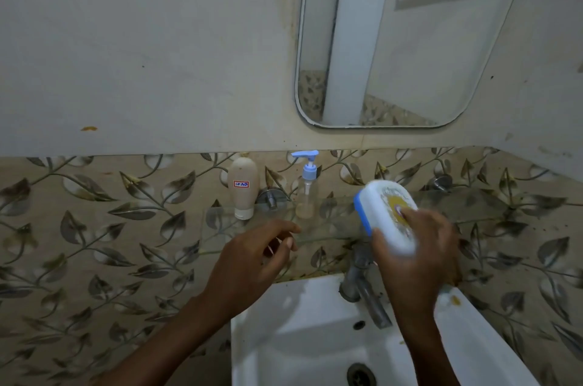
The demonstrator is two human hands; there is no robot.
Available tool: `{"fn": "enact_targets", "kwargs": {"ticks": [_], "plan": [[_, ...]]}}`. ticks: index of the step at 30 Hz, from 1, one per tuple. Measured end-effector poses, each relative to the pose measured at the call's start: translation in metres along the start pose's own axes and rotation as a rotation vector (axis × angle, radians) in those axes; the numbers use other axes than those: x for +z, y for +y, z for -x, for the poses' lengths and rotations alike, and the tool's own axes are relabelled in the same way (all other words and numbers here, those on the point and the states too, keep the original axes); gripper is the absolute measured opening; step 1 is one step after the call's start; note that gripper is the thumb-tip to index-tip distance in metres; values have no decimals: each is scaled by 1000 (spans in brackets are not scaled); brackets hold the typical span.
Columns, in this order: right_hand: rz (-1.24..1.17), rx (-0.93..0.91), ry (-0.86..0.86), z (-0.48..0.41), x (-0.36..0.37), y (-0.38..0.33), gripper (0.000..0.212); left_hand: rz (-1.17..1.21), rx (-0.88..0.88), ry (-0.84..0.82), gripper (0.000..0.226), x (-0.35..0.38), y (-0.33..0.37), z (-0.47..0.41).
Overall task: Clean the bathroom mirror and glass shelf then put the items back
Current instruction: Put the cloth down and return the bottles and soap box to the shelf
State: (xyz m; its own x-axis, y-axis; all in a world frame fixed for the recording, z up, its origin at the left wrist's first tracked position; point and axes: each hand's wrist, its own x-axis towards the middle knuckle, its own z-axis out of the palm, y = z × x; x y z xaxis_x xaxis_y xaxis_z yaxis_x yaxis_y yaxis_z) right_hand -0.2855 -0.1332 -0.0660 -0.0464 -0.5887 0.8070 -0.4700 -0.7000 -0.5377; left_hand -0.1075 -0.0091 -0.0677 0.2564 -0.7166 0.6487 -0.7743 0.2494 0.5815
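Two grips work low in the frame, above the sink (284, 306). Your left grip (252, 262), lower centre, has its fingers loosely apart and holds nothing. Your right grip (419, 253), right of centre, is clamped on the soap box (383, 212), tilted above the tap (362, 278). Just behind is the glass shelf (334, 221), with a tube (242, 187) and a pump bottle (306, 187) standing on its left half. You seem to be clearing the shelf: level the box so residue stays in, set it aside, then lift the bottles upright. The mirror (394, 38) hangs upper right.
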Motion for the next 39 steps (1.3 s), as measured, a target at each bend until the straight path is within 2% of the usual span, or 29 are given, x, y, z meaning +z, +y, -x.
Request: {"fn": "enact_targets", "kwargs": {"ticks": [7, 13, 16, 17, 19, 21, 24, 26, 32, 36, 39], "plan": [[84, -1, -149, -22, 68, 20, 51, 63, -69, 5, 23, 6, -1, -3], [57, 57, -149, -9, 66, 34, 66, 102, -78, 1, 25, 9, -3, 0], [-84, 189, 71, -8, 41, 57, 50, 117, -80, 11, 24, 11, 0, 2], [-118, 286, 146, -6, 35, 73, 41, 122, -79, 17, 23, 12, 2, 1], [-141, 496, 187, 0, 30, 109, 23, 129, -79, 13, 20, 14, 6, 0], [-134, 601, 92, 7, 32, 138, 16, 134, -82, -13, 20, 16, 8, 0], [-115, 684, -275, 15, 45, 161, 14, 122, -90, -75, 24, 19, 8, 3], [-160, 671, -406, 19, 57, 168, 17, 123, -97, -92, 23, 19, 6, 5], [-239, 633, -407, 20, 77, 172, 17, 139, -102, -97, 24, 13, 6, 3], [-258, 702, -396, 22, 74, 180, 9, 140, -73, -111, 23, 12, 8, -4], [-285, 787, -333, 25, 60, 180, 29, 139, -32, -127, 18, 13, 11, -11]]}}
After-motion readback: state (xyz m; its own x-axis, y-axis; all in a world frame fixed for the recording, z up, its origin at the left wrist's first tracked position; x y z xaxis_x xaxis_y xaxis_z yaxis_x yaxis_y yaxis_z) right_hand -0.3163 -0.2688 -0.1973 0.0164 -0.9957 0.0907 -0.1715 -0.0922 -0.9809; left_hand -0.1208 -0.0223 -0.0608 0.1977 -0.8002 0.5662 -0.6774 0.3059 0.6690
